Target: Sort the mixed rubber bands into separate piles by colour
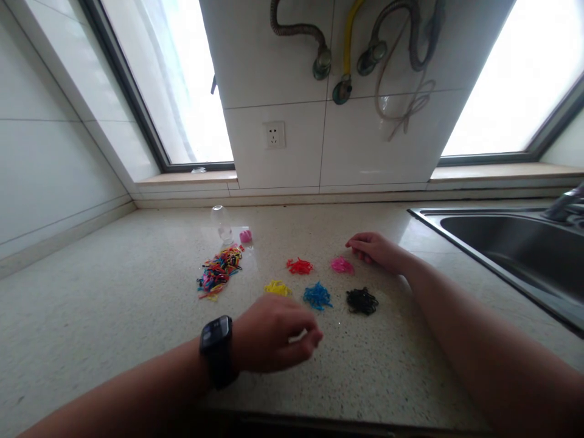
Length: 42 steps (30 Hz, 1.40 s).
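My left hand (278, 333), with a black watch on its wrist, hovers over the counter in front of the yellow pile of small rubber bands (277, 288). Its thumb and fingertips are pinched together; anything between them is too small to see. To its right lie a blue pile (318, 295) and a black pile (362, 301). My right hand (376, 249) rests beside the pink pile (342, 265), fingers curled together, their contents unclear. A red pile (300, 266) lies left of the pink one. Farther left spreads a mixed heap of coloured bands (219, 271).
A clear plastic bottle (221, 225) stands behind the mixed heap, near a pink cap (246, 235). On the right, a steel sink (502, 243) with a faucet (566, 204) is set into the counter. The tiled wall has a socket (274, 134) and hoses.
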{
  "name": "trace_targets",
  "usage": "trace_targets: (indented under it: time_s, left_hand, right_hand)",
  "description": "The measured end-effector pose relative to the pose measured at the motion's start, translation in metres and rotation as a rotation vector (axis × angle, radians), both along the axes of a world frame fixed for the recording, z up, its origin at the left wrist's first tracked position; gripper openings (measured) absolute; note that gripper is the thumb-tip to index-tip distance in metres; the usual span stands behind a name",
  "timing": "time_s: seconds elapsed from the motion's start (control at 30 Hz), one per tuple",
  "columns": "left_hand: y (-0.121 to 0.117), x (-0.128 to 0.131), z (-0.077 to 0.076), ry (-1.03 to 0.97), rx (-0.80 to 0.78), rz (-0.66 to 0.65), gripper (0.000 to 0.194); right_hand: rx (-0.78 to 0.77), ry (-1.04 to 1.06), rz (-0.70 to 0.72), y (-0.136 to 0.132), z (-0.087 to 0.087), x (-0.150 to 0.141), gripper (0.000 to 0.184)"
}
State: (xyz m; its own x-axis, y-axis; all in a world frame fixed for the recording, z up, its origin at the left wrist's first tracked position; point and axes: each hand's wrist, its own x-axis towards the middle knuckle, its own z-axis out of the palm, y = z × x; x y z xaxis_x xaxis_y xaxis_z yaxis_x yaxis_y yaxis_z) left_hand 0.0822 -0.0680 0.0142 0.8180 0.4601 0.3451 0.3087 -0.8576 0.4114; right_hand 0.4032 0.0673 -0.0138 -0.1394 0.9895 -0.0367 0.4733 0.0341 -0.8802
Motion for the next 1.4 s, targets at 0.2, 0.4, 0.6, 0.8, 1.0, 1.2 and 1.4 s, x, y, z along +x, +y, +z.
trace_targets:
  time_s: [0.2, 0.4, 0.6, 0.8, 1.0, 1.2, 1.4]
  left_hand:
    - [-0.031, 0.016, -0.027, 0.151, 0.077, -0.197, 0.014]
    - [-0.03, 0.018, -0.029, 0.233, 0.138, -0.186, 0.012]
    - [-0.031, 0.018, -0.027, 0.234, 0.168, -0.177, 0.01]
    - [-0.03, 0.016, -0.027, 0.208, 0.164, -0.202, 0.011]
    - [-0.03, 0.016, -0.028, 0.218, 0.167, -0.198, 0.011]
    - [-0.029, 0.016, -0.03, 0.193, 0.166, -0.194, 0.011]
    - [-0.028, 0.015, -0.028, 0.206, 0.193, -0.22, 0.01]
  right_hand:
    - [-0.005, -0.034, 0.007, 0.0, -0.001, 0.0, 0.034]
    - [0.011, -0.072, 0.027, 0.0, -0.004, 0.0, 0.034]
    - [0.019, -0.095, 0.015, -0.001, -0.004, -0.001, 0.038]
    - [0.022, -0.134, 0.021, -0.005, -0.001, -0.004, 0.037]
    - [0.029, -0.153, 0.027, -0.005, -0.002, -0.005, 0.039]
    - [0.067, -0.131, 0.014, -0.007, 0.001, -0.014, 0.036]
    - [0.289, -0.096, 0.048, -0.019, 0.038, -0.063, 0.035]
